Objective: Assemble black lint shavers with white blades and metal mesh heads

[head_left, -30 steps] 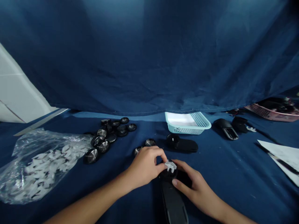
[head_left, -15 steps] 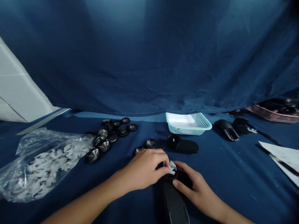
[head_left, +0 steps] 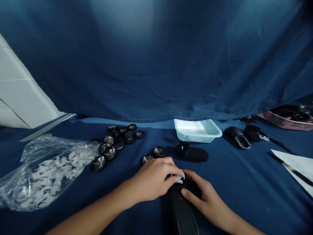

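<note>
My left hand point(head_left: 155, 179) pinches a small white plastic clip point(head_left: 181, 178) at the round, cup-like end of a long black plastic housing point(head_left: 184, 213). The fingertips cover part of the clip, and how deep it sits in the cup cannot be made out. Thumb and fingers of my right hand point(head_left: 207, 197) grip the round end from the right side. The housing's long body points towards me on the blue cloth. Just beyond my left hand lie two round black caps point(head_left: 158, 151). A similar black housing point(head_left: 195, 153) with a round end lies farther back.
At left, a clear plastic bag point(head_left: 51, 173) holds several white clips, near a pile of black round caps point(head_left: 111, 153). A light blue basket point(head_left: 195, 137) stands at the back. Rightwards are black shells point(head_left: 237, 137), a pink basket point(head_left: 286, 120), and paper with a pen point(head_left: 298, 173).
The fingers of my left hand have shifted slightly and now cover more of the white clip at the cup. My right hand keeps its hold, almost unmoved.
</note>
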### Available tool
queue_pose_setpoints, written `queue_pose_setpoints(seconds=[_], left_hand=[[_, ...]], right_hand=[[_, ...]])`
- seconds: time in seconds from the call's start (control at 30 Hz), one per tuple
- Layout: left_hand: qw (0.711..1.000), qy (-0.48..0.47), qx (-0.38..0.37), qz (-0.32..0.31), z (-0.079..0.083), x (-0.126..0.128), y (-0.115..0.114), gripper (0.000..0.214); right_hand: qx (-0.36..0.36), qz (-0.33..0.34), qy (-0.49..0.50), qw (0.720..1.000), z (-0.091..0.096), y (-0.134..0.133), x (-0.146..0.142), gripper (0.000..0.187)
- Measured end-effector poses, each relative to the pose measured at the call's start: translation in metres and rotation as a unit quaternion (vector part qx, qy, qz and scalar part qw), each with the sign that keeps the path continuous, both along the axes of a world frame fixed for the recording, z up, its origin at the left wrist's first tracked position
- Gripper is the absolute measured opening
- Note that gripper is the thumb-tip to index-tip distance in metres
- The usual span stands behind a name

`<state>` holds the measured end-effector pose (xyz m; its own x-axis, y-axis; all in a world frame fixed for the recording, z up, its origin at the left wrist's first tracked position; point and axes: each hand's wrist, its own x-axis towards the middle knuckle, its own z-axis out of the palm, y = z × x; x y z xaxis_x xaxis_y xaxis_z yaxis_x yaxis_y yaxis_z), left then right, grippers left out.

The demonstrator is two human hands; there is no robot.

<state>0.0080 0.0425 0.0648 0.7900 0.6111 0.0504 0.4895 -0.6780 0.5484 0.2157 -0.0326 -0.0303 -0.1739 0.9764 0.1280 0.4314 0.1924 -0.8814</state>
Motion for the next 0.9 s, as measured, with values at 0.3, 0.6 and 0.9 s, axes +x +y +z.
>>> queue_pose_setpoints(seconds=[0.3, 0.6, 0.9], left_hand=[[1.0, -0.007, 0.003, 0.022, -0.001, 0.002, -0.002, 0.026], [1.0, 0.01, -0.016, 0.002, 0.01, -0.005, -0.001, 0.03], [0.999, -0.006, -0.013, -0.041, 0.013, -0.005, -0.004, 0.044]], right_hand=[[0.002, -0.012, -0.025, 1.0, -0.002, -0.004, -0.001, 0.049], [0.006, -0.001, -0.048, 0.999, 0.003, -0.006, -0.001, 0.049], [0.005, 0.012, -0.041, 0.999, 0.002, -0.004, 0.0, 0.049]])
